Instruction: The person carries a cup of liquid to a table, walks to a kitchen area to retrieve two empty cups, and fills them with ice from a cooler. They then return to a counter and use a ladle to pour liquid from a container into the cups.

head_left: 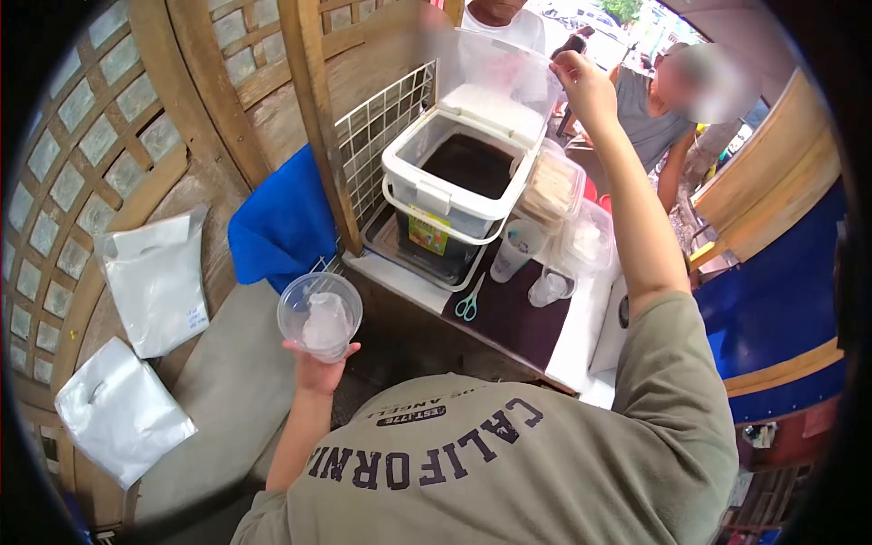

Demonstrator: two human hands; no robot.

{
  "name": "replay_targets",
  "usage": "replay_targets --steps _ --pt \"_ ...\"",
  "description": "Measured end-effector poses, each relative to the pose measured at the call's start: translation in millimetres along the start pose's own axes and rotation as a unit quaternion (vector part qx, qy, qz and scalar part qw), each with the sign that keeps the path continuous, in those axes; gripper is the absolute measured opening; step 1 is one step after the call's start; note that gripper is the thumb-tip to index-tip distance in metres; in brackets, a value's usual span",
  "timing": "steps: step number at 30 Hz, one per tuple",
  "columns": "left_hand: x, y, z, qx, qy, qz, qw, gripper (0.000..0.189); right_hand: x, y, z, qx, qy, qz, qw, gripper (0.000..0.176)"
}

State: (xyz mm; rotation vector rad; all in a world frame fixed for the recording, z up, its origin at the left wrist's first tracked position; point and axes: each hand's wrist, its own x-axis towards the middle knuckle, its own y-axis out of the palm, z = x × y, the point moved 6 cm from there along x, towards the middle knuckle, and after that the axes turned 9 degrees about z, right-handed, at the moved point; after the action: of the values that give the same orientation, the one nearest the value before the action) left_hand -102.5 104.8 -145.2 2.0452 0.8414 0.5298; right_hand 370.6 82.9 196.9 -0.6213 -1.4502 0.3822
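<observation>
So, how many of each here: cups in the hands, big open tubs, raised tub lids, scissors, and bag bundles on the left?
Held cup: 1
Big tub: 1
Raised lid: 1
Scissors: 1
Bag bundles: 2
Total: 6

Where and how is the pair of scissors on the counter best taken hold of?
Probably by the teal handles, fingers coming down from above on the wearer's side: the scissors lie flat, handles nearest the wearer and blades pointing away, so that grip avoids the blades.
</observation>
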Motion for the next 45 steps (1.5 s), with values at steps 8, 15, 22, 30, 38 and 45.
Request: replay_targets --steps 8,15,22,30,38,45 --pt "15 50 -6 0.064 0.098 0.123 0.985 0.086 -60 97 17 -0.081 -0.003 0.474 0.877 0.029" --pt "26 72 -7 0.107 0.102 0.065 0.987 0.098 -69 135 -4 -0.128 -0.064 0.475 0.868 0.014" --pt "30 86 -11 0.165 0.089 0.027 0.982 0.102 -78 167 29 -0.282 -0.134 0.535 0.785 0.012" --pt "26 86 -14 0.224 0.082 0.025 0.971 0.09 -99 210 42 -0.021 -0.193 0.597 0.779 0.037" --pt "22 64 -26 0.266 0.095 -0.014 0.959 0.085 -80 191 18 0.127 0.007 0.576 0.808 0.033" --pt "23 63 -33 0.308 0.096 -0.039 0.946 0.08 -59 173 13 0.029 -0.03 0.542 0.839 0.03"
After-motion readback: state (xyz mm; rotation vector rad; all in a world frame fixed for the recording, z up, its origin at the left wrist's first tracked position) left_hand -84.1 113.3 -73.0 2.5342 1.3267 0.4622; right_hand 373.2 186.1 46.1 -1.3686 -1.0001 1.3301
